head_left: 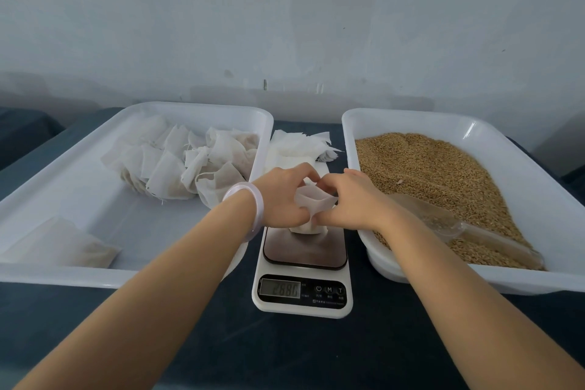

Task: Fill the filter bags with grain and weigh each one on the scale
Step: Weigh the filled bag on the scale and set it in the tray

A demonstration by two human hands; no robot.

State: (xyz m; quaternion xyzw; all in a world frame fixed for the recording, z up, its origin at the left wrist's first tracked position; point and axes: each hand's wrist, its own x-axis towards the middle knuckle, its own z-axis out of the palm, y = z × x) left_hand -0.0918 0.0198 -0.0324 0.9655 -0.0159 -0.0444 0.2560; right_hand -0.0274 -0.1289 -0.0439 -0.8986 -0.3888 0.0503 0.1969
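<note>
A white filter bag [311, 203] stands on the steel platform of a white kitchen scale [304, 279], its mouth held open. My left hand [281, 196] pinches the bag's left rim and my right hand [351, 199] pinches its right rim. The scale's display shows digits too blurred to read. Golden grain [427, 174] fills a white tray [519, 275] on the right, with a clear plastic scoop [456, 225] lying in it. A stack of empty filter bags [300, 146] lies behind the scale.
On the left a white tray [79, 275] holds several filled filter bags [190, 161], and one lies apart at its near left corner [63, 247]. Everything sits on a dark blue table [285, 351] against a pale wall.
</note>
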